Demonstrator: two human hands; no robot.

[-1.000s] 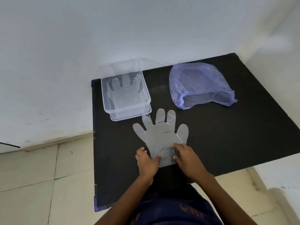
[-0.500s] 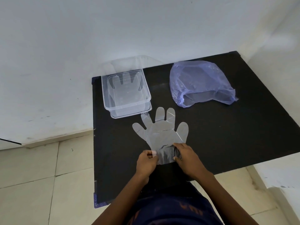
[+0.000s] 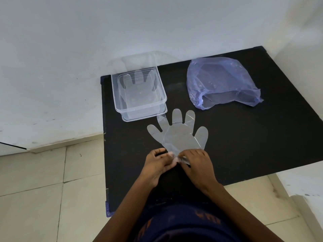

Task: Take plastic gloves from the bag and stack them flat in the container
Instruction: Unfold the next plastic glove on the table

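Low in the centre of the frame, the left hand and the right hand met at the cuff of a clear plastic glove, each grip pinched shut on the bunched film there, fingertips almost touching. The rest of the glove lay flat on the black tabletop, its five fingers fanned toward the upper middle, one fingertip just beside the near corner of the clear plastic container. That container sat at the upper left of the tabletop, with at least one glove already lying flat inside; how many were stacked could not be told. Further right, toward the upper right, the pale purple bag rested with its mouth gaping toward the camera. The film looked light and clingy, so lifting it by the crumpled cuff could let the fingers fold over, and the glove would land creased rather than flat.
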